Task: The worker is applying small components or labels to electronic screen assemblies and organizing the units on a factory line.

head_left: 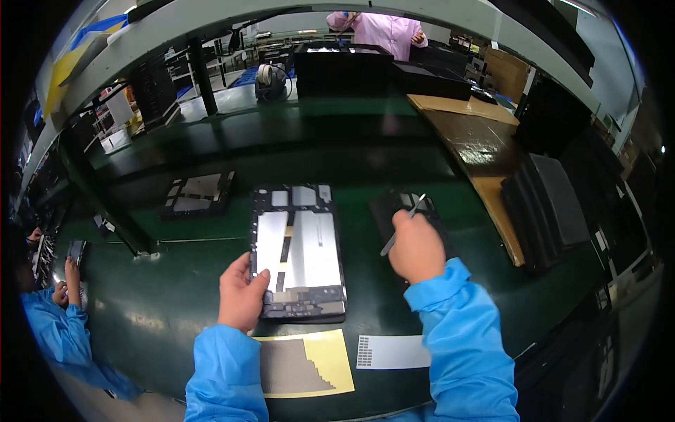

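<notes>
A tablet without its cover (327, 246), showing silver battery panels and a dark circuit strip, lies on the green bench in front of me. My left hand (242, 292) grips its lower left edge, thumb on top. Off to the right, my right hand (420, 246) is closed around a pair of metal tweezers (419, 203), whose ends stick out above and below the fist. Under that hand sits a second dark device (383, 211), partly covered by it. Nearest me are a yellow sheet (337, 359) bearing a grey stepped patch and a white sheet (397, 352) with small dark stickers.
Another opened tablet (197, 193) rests farther left, near a dark post (105, 197). Black trays (545, 207) stand stacked at right, beside a brown board (485, 148). A co-worker in blue (70, 337) works at far left; a person in pink (383, 32) stands behind the bench.
</notes>
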Demonstrator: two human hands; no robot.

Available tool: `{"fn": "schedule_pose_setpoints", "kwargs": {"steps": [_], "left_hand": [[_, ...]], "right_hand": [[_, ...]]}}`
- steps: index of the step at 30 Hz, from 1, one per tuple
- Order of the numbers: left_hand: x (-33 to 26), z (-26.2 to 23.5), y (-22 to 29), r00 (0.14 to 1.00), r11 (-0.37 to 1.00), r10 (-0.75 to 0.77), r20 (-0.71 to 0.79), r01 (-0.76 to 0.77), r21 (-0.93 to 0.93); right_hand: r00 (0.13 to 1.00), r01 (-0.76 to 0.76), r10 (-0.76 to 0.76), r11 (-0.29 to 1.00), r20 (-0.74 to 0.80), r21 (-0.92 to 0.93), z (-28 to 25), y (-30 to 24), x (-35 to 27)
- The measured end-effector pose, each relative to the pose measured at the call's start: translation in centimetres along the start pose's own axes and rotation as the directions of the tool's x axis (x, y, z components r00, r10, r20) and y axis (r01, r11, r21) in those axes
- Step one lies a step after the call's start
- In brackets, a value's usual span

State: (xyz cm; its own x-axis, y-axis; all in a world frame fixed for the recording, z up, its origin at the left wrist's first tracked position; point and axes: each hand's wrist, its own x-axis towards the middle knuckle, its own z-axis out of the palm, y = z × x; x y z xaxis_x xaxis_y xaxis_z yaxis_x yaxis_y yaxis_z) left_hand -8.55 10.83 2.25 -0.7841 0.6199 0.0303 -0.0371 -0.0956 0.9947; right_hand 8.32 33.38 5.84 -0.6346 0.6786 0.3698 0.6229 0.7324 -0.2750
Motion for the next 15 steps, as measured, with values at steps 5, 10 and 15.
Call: {"fn": "schedule_pose_setpoints", "kwargs": {"steps": [5, 10, 15], "left_hand": [[0.4, -0.4, -0.9, 0.996, 0.969, -0.089, 0.023, 0.082, 0.233], [-0.8, -3.5, -1.3, 0.927, 0.504, 0.372, 0.043, -0.241, 0.829], [0.4, -0.6, -3.8, 0.961, 0.660, 0.240, 0.138, -0.265, 0.703]], "right_hand": [[0.983, 0.100, -0.110, 0.992, 0.148, 0.073, 3.7, 0.9, -1.7], [0.993, 0.071, -0.090, 0.974, 0.079, 0.215, -0.9, 1.3, -1.6], [0.954, -0.286, 0.271, 0.678, 0.132, 0.677, 1.7, 13.1, -5.5]]}}
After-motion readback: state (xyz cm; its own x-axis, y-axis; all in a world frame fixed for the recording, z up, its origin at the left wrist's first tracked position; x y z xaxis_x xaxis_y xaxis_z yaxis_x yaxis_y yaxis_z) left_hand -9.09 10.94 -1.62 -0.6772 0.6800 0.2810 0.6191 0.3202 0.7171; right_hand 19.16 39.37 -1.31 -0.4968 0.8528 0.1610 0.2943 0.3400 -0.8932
